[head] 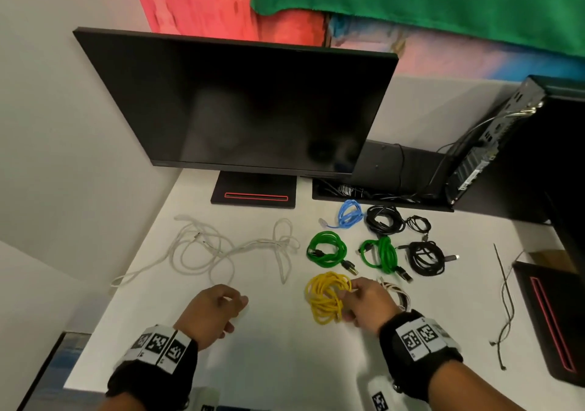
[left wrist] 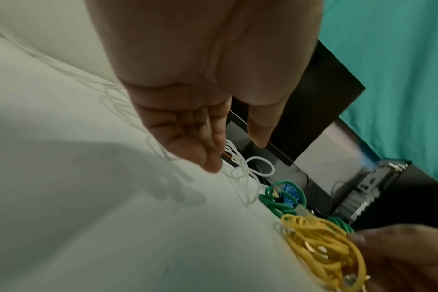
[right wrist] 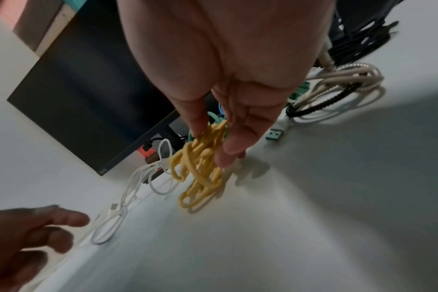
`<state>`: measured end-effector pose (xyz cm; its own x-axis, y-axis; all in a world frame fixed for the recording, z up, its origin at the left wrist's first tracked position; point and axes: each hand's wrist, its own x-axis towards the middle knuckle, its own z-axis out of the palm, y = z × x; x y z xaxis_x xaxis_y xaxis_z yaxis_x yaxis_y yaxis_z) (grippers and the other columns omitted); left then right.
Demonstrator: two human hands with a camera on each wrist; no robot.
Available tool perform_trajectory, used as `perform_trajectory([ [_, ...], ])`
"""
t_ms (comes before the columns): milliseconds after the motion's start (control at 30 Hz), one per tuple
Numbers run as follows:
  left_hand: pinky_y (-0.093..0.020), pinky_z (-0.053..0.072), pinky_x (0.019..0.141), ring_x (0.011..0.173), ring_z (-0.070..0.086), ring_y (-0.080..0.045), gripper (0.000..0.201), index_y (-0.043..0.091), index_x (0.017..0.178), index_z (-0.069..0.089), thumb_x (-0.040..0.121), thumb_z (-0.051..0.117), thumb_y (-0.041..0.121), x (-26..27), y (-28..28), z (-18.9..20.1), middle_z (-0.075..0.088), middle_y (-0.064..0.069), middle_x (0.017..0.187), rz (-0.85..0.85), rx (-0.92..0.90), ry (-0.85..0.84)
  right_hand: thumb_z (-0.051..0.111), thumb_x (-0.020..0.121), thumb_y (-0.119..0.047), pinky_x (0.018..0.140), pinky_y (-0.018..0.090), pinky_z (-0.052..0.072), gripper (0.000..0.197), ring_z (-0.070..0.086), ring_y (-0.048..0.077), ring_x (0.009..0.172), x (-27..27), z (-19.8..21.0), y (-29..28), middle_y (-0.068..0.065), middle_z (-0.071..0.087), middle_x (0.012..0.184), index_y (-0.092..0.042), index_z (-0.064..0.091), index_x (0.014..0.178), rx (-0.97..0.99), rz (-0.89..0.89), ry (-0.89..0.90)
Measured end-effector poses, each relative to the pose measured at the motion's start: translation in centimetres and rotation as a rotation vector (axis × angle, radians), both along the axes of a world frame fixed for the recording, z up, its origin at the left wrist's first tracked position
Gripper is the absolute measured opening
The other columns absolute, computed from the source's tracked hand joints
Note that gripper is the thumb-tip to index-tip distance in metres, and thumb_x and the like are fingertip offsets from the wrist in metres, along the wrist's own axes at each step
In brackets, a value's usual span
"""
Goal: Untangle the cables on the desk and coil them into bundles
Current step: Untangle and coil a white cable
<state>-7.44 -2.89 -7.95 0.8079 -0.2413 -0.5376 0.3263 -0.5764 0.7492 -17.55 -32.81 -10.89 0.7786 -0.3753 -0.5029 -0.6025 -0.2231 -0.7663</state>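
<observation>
My right hand (head: 348, 301) pinches a coiled yellow cable bundle (head: 326, 296) between thumb and fingers just above the white desk (head: 285, 356); the right wrist view shows the yellow cable bundle (right wrist: 200, 171) hanging from the right hand (right wrist: 213, 144). My left hand (head: 235, 307) hovers to the left with loosely curled fingers and holds nothing; in its wrist view the left hand (left wrist: 213, 154) is empty. A loose tangle of white cables (head: 228, 249) sprawls beyond it. Two green coils (head: 326, 249), a blue coil (head: 349, 214) and black coils (head: 424, 257) lie behind.
A black monitor (head: 237, 103) on its stand (head: 253, 193) fills the back of the desk. A computer case (head: 487, 144) and cable tray (head: 380, 189) sit back right. A thin dark wire (head: 506, 299) and another black base (head: 550, 322) lie right. A white-and-black bundle (head: 397, 295) rests beside my right hand.
</observation>
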Motion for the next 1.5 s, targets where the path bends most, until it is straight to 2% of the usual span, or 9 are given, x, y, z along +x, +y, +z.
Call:
perform_trajectory([
  [233,-0.031,0.048,0.091,0.099,0.059,-0.021,0.042,0.024,0.126,0.054,0.086,0.069,0.027,2.1,-3.6,-1.4,0.052,-0.004,0.118,-0.018,0.222,-0.39,0.066,0.092,-0.035,0.091,0.034,0.05,0.052,0.066,0.023,0.101,-1.1,0.6,-1.2,0.001,0.069,0.111,-0.012,0.051,0.137,-0.232,0.044,0.005],
  [467,-0.035,0.02,0.119,0.146,0.024,-0.027,0.09,0.028,0.155,-0.001,0.089,0.061,0.034,5.6,-3.8,-3.1,0.013,-0.003,0.163,-0.285,0.443,-0.392,0.058,0.092,-0.038,0.083,0.019,0.041,0.028,0.053,0.005,0.095,0.0,4.8,-1.0,-0.012,0.057,0.109,-0.029,0.055,0.118,-0.469,0.611,-0.128],
  [600,-0.034,0.041,0.103,0.125,0.049,-0.029,0.065,0.023,0.15,0.03,0.092,0.055,0.04,6.8,-5.6,-3.2,0.045,-0.009,0.135,-0.373,0.578,-0.361,0.056,0.095,-0.036,0.088,0.023,0.044,0.036,0.056,0.01,0.101,5.5,6.2,2.5,-0.008,0.059,0.113,-0.023,0.054,0.129,-0.505,0.631,-0.194],
  [733,-0.022,0.034,0.073,0.096,0.058,-0.022,0.024,0.018,0.105,0.065,0.097,0.051,0.035,7.2,-5.6,-1.8,0.054,-0.004,0.099,-0.247,0.437,-0.438,0.056,0.097,-0.038,0.094,0.031,0.044,0.047,0.056,0.023,0.119,10.6,6.2,4.5,0.003,0.055,0.131,-0.019,0.045,0.139,-0.559,0.501,-0.07],
  [933,-0.027,0.046,0.083,0.091,0.062,-0.018,0.017,0.025,0.104,0.068,0.091,0.063,0.035,7.3,-1.3,3.7,0.065,0.003,0.1,-0.142,0.212,-0.393,0.056,0.097,-0.036,0.078,0.035,0.052,0.027,0.061,0.019,0.078,14.0,8.6,7.2,-0.004,0.063,0.076,-0.023,0.062,0.073,-0.355,0.441,-0.224],
  [1033,-0.026,0.045,0.093,0.102,0.059,-0.01,0.05,0.041,0.125,0.052,0.078,0.07,0.044,8.0,0.5,8.5,0.059,0.01,0.115,-0.244,0.106,-0.435,0.059,0.092,-0.046,0.071,0.032,0.053,0.032,0.062,0.012,0.073,15.9,13.8,9.1,-0.004,0.066,0.076,-0.02,0.069,0.077,-0.411,0.598,-0.315],
  [1133,-0.018,0.045,0.078,0.088,0.06,0.0,0.057,0.044,0.122,0.047,0.071,0.069,0.056,9.5,0.9,14.3,0.058,0.022,0.106,-0.201,-0.005,-0.608,0.06,0.088,-0.045,0.052,0.022,0.044,0.032,0.058,0.007,0.059,18.0,20.1,11.1,-0.006,0.06,0.06,-0.022,0.064,0.067,-0.547,0.747,-0.348],
  [1300,-0.032,0.053,0.062,0.061,0.065,-0.018,0.024,0.019,0.066,0.061,0.072,0.075,0.038,14.1,2.3,22.2,0.068,-0.006,0.068,-0.116,-0.202,-0.703,0.063,0.09,-0.032,0.061,0.033,0.052,0.027,0.064,0.018,0.062,22.1,29.4,13.0,0.005,0.069,0.068,-0.012,0.069,0.074,-0.647,0.878,-0.463],
  [1500,-0.025,0.052,0.043,0.04,0.054,-0.018,0.024,0.011,0.069,0.059,0.093,0.054,0.011,20.5,5.1,27.2,0.051,-0.005,0.046,0.534,-0.762,-0.452,0.059,0.096,-0.014,0.054,0.024,0.051,0.022,0.071,0.019,0.065,26.8,35.1,12.3,0.007,0.074,0.078,-0.013,0.071,0.078,-0.172,0.551,-0.716],
])
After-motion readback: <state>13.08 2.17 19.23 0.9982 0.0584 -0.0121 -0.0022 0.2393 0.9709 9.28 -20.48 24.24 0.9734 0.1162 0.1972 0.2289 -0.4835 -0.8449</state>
